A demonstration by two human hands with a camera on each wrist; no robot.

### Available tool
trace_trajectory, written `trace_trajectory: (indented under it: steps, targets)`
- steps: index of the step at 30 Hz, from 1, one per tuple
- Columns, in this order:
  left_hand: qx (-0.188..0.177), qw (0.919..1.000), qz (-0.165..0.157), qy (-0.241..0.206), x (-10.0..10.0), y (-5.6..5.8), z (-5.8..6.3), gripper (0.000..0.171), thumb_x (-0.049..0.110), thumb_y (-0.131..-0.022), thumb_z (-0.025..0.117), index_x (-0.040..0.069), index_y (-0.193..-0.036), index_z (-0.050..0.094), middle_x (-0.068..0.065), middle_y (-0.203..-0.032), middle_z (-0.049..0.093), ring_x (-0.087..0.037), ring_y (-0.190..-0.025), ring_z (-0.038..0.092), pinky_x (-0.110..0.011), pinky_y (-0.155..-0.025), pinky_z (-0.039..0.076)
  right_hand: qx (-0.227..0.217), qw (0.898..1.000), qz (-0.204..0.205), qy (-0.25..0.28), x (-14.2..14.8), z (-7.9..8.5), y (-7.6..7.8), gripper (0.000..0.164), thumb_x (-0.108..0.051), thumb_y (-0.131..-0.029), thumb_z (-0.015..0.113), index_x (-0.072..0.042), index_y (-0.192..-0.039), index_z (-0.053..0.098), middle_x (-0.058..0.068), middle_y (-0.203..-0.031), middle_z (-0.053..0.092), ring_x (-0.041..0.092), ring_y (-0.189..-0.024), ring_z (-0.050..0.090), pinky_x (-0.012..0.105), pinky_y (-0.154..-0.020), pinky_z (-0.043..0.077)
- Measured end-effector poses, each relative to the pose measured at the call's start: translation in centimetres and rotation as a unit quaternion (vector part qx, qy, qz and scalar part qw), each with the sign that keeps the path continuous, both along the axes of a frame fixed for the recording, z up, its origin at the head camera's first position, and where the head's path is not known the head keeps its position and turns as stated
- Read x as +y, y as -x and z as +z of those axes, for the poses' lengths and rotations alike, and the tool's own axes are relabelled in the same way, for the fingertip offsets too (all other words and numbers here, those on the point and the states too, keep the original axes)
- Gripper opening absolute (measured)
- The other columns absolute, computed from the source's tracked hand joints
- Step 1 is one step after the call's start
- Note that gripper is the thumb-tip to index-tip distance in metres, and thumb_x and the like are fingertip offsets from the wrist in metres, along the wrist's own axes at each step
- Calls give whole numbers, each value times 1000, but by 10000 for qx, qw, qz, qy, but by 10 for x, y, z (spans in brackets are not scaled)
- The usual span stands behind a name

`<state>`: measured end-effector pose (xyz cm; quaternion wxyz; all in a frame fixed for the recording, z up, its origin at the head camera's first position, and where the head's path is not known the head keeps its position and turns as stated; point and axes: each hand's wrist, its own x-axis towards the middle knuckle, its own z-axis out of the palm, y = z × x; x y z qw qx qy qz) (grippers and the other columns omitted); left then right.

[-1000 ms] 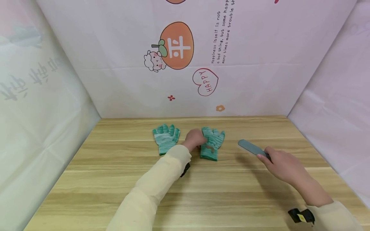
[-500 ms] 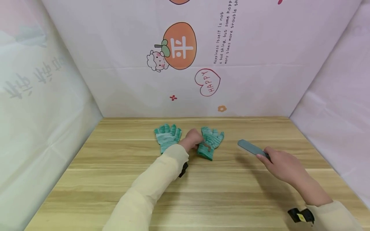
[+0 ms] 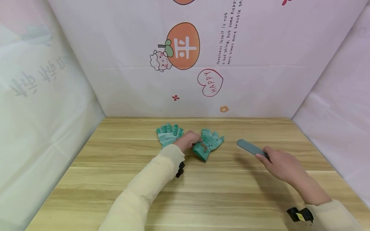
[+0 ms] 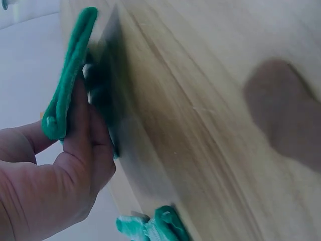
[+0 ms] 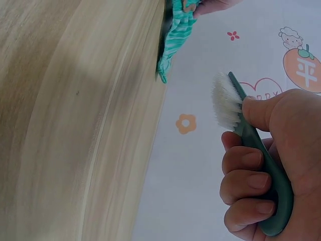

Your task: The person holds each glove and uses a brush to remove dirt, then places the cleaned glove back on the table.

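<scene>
My left hand (image 3: 189,140) pinches the cuff side of a green-and-white knitted glove (image 3: 212,141). This glove bears a brown stain (image 3: 204,147) near its cuff, which is tilted toward the lower left. In the left wrist view the fingers and thumb of the left hand (image 4: 65,175) hold the folded cuff (image 4: 70,80) up off the table. A matching second glove (image 3: 167,134) lies flat just left of that hand, partly hidden by the arm. Off to the right, my right hand (image 3: 283,163) grips a grey-green brush (image 5: 273,186) by its handle, above the table; its white bristles (image 5: 225,103) face down.
The wooden table (image 3: 202,192) is bounded at the back by a white printed sheet (image 3: 130,89), with more white sheets at the left (image 3: 63,112) and right (image 3: 335,112). A blurred brown shape (image 4: 286,115) shows at the right of the left wrist view.
The left hand has drawn the stained glove's cuff to the left, so the glove now slants. The right hand with the brush has hardly moved. The head view has shifted slightly.
</scene>
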<state>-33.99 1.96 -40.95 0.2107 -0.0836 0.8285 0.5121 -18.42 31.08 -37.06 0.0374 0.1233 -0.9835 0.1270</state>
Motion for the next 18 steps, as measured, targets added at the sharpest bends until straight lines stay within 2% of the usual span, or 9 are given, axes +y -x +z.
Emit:
trace_trajectory:
  steps: [3,6,8,12,14,16,18]
  targets:
    - [-54,9999,-79,116,-3,3,-3,34,8,-96,61,-7,-126,55,-11,-106,56,-16,-67,47,-24,-59,43,-42,10000,-15,6,-1,0,1,39,-42,-104,42,-10,-85,49,0,-60,38,15,-50,37,30,-46,29]
    - [14,9999,-45,-135,-7,3,-5,39,4,-96,59,-9,-131,48,-14,-116,53,-18,-79,52,-25,-65,47,-45,10000,-23,16,-3,0,2,39,-43,-104,42,-10,-85,49,0,-60,39,15,-50,37,30,-46,29]
    - [70,9992,-5,-402,-10,1,-6,41,2,-96,58,-10,-133,45,-15,-114,52,-19,-80,53,-25,-66,47,-42,10000,-13,20,-4,0,2,39,-43,-104,42,-10,-85,49,0,-60,39,15,-49,37,30,-46,29]
    - [83,9972,-53,-744,-16,-3,-6,35,2,-97,58,-10,-128,47,-11,-101,50,-14,-69,49,-22,-57,44,-83,10000,-28,19,-6,-1,2,39,-44,-104,42,-11,-85,48,0,-60,39,15,-50,37,30,-45,29]
    - [41,9965,-129,-829,-20,-3,-5,30,3,-97,58,-9,-124,52,-11,-101,52,-11,-61,46,-20,-52,41,-87,10000,-31,9,-7,-2,3,39,-44,-104,41,-11,-85,48,0,-60,39,15,-50,37,30,-46,29]
    - [-1,9959,-275,-859,-23,-2,-2,31,6,-98,57,-6,-127,54,-12,-113,56,-8,-53,40,-19,-47,37,-82,10000,-16,1,-8,-2,3,38,-44,-104,42,-11,-85,48,0,-60,39,15,-50,37,30,-46,29]
    - [-14,9954,-460,-835,-27,-2,2,39,9,-100,55,-1,-137,50,-11,-134,52,-8,-50,31,-20,-47,33,-82,10000,9,-5,-10,-2,4,38,-44,-104,42,-11,-85,48,0,-60,39,15,-50,37,30,-46,29]
